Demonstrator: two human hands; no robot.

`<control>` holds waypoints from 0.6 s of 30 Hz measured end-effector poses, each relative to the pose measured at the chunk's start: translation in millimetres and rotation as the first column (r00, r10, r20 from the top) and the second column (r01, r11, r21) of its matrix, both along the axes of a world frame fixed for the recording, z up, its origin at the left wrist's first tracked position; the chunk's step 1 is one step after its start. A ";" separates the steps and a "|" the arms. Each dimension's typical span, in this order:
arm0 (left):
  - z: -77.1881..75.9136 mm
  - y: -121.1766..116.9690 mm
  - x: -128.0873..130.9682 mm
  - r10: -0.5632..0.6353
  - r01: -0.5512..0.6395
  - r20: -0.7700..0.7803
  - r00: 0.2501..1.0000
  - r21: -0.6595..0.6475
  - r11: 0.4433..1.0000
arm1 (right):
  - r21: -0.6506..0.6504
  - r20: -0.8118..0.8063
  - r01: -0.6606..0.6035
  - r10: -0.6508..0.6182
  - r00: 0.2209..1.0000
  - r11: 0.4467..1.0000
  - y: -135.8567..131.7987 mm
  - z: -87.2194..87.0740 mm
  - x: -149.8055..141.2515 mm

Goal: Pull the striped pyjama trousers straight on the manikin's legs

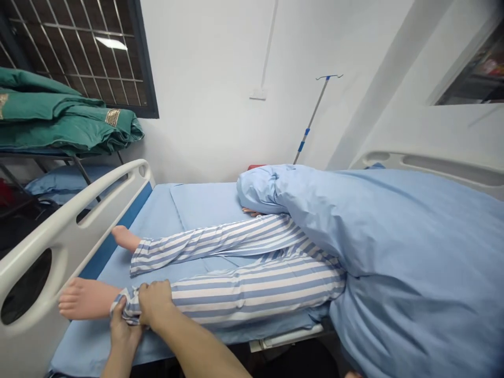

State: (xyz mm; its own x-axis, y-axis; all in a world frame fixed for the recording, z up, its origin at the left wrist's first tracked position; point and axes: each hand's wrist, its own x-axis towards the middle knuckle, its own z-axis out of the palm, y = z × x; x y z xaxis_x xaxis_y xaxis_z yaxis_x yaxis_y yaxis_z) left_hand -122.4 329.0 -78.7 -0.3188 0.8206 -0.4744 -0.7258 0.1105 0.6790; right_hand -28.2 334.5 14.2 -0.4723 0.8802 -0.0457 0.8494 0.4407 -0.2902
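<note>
A lying figure, seemingly a manikin, wears blue-and-white striped pajama trousers (252, 289). Its nearer foot (88, 299) sticks out bare from the trouser leg, toes toward the footboard, and the farther foot (125, 239) is bare too. My left hand (125, 326) pinches the bunched cuff at the nearer ankle, thumb on top. Just to its right, my right hand (155, 300) wraps over the same trouser leg at the lower shin, fingers closed on the cloth. A light blue quilt (374, 247) covers the figure from the hips up; part of a hand shows beneath its edge.
The bed has a blue sheet (197, 202) and a cream footboard (110, 197) on the left. Behind it stands an IV pole (313, 118). Green folded bedding (66, 115) lies on another bed under the barred window. The quilt hangs over the near bed edge.
</note>
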 end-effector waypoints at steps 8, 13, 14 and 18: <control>-32.6 -2.5 -6.5 0.017 -0.018 0.088 0.996 0.011 1.000 | -0.008 0.085 0.059 -0.058 0.995 0.998 12.4 -63.2 -15.1; -28.7 -4.7 -5.4 0.031 -0.035 0.127 0.991 0.027 0.999 | -0.007 0.096 0.064 -0.063 0.993 0.998 9.7 -58.2 -14.5; -25.9 -5.7 -5.5 0.024 -0.028 0.134 0.991 0.029 0.999 | -0.009 0.095 0.062 -0.061 0.994 0.998 8.6 -54.9 -13.7; 3.5 -6.0 -7.1 -0.019 0.013 0.067 0.998 0.085 0.996 | -0.011 0.072 0.024 -0.023 0.997 1.000 6.7 -22.9 -6.8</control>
